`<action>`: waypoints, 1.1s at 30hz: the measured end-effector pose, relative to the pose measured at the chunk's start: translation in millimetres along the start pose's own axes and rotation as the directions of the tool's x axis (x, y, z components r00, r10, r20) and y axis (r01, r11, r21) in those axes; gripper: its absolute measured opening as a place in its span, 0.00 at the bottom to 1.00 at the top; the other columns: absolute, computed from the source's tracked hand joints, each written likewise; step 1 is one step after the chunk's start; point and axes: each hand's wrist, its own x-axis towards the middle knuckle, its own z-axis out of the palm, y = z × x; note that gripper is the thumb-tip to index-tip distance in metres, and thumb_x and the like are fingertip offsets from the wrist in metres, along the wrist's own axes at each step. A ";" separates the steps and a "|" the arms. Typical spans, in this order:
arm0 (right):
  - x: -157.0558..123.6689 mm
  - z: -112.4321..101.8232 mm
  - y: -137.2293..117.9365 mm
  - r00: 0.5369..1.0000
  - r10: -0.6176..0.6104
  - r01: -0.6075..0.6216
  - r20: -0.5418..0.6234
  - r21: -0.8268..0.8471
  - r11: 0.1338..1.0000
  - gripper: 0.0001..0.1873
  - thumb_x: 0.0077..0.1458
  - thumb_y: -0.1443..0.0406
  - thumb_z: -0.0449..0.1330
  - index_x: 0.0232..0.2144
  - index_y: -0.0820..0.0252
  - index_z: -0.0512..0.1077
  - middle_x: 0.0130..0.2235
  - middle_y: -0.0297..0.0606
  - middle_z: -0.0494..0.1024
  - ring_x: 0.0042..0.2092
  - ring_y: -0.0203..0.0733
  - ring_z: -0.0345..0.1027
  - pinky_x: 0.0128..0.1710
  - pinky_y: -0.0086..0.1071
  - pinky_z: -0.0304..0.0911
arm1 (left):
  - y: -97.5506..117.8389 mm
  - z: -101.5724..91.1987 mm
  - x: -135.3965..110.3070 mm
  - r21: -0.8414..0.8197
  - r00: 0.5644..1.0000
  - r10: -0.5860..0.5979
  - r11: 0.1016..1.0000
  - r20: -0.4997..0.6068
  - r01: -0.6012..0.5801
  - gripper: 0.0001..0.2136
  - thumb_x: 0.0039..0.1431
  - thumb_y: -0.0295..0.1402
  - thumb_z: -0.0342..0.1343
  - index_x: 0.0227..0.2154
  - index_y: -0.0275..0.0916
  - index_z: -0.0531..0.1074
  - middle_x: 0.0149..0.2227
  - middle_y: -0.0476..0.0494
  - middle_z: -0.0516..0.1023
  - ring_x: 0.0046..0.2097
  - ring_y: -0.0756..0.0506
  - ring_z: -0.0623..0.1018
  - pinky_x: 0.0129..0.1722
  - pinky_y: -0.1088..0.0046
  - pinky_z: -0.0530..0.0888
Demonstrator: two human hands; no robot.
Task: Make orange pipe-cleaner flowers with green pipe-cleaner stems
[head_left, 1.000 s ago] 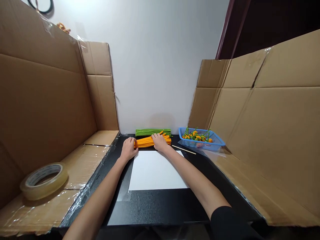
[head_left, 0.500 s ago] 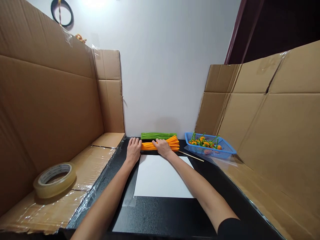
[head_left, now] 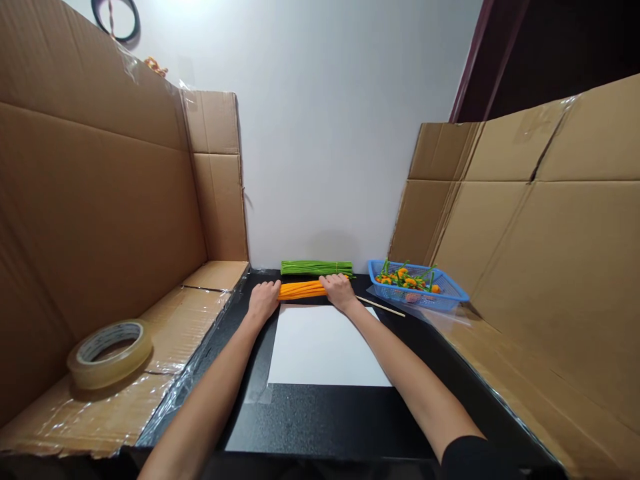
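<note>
A bundle of orange pipe cleaners [head_left: 301,290] lies crosswise at the back of the black table. My left hand [head_left: 263,301] is closed around its left end. Around the right end my right hand [head_left: 338,292] is closed too, hiding most of that tip. Just behind the orange bundle rests a bundle of green pipe cleaners [head_left: 313,268], untouched. On the near side, a white sheet of paper [head_left: 327,347] lies flat between my forearms. A thin pale stick [head_left: 384,307] slants away to the right of my right hand.
A blue plastic basket [head_left: 454,292] at the back right holds small orange and green pieces. Cardboard walls [head_left: 115,200] stand on both sides, with a plain wall behind. A roll of clear tape [head_left: 110,353] sits on cardboard at the left.
My right hand has slid right along the orange bundle to its end, gathering the fanned-out tips. My left hand stays at the left end. The view has tilted slightly.
</note>
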 end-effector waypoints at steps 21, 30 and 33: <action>-30.2 13.1 33.4 0.950 0.217 -0.175 -0.224 0.192 0.966 0.25 0.58 0.55 0.61 0.56 0.54 0.70 0.60 0.44 0.71 0.66 0.59 0.47 0.66 0.59 0.30 | -22.1 19.2 -4.1 -0.334 0.986 -0.028 0.942 -0.162 -0.028 0.28 0.61 0.36 0.57 0.62 0.35 0.61 0.63 0.32 0.67 0.65 0.36 0.65 0.64 0.58 0.65; -26.2 11.3 21.4 0.972 0.214 -0.184 -0.096 0.252 0.950 0.15 0.54 0.73 0.57 0.44 0.61 0.73 0.49 0.46 0.74 0.53 0.49 0.60 0.58 0.41 0.51 | -18.2 18.2 -4.7 -0.329 0.996 -0.010 0.944 -0.090 -0.021 0.26 0.62 0.34 0.55 0.62 0.35 0.61 0.64 0.32 0.65 0.66 0.36 0.64 0.64 0.57 0.66; -27.1 7.9 17.9 0.973 0.197 -0.172 -0.122 0.194 0.966 0.15 0.52 0.79 0.53 0.38 0.62 0.74 0.46 0.48 0.72 0.50 0.49 0.59 0.50 0.37 0.54 | -17.6 18.2 -5.0 -0.309 0.995 -0.009 0.951 -0.104 -0.024 0.25 0.62 0.33 0.55 0.61 0.33 0.62 0.64 0.31 0.65 0.66 0.36 0.64 0.65 0.58 0.65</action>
